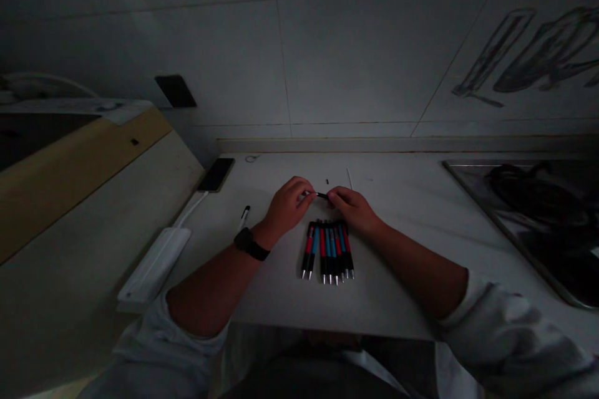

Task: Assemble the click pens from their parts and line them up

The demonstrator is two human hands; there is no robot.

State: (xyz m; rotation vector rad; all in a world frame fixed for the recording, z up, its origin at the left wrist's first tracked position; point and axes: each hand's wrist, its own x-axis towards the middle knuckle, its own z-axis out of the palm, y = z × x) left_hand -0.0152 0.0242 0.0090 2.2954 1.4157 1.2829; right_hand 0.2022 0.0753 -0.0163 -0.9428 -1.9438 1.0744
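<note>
In the head view, my left hand [289, 204] and my right hand [354, 207] meet over the white counter, both closed in a pinch. Between their fingertips is a short black pen part [322, 195], with a lighter end at the left fingers. Just below the hands lies a row of several red and blue click pens [330, 252] with black grips, silver tips toward me. A thin white stick, like an ink refill [349, 178], lies just beyond my right hand. Near it is a tiny dark piece [327, 181]. A white and black pen [244, 217] lies beside my left wrist.
A phone [218, 174] lies at the back left, with a white cable running to a white power strip [156, 265]. A wooden-edged panel [107, 199] stands at left. To the right is a metal-rimmed stove [496, 218]. A wire ring [251, 158] lies near the wall.
</note>
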